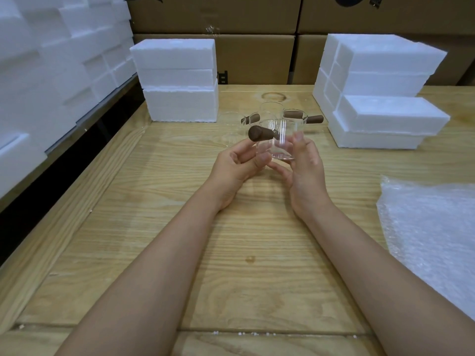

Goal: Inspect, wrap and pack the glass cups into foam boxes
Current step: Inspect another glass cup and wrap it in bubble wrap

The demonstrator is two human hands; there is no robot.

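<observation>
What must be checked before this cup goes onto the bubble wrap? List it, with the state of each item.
1. Grip: left hand and right hand both hold the glass cup, lifted off the table. Ok.
2. Wooden handle: on the cup, by the left fingers. Ok.
3. Chips or cracks: the clear glass shows too little detail. Cannot tell.
4. Bubble wrap: lies on the table at the right. Ok.
5. Way to the wrap: the other cups stand behind the held one, not between it and the wrap. Ok.
6. Foam boxes: stacked, none shows an opening. Not ok.
</observation>
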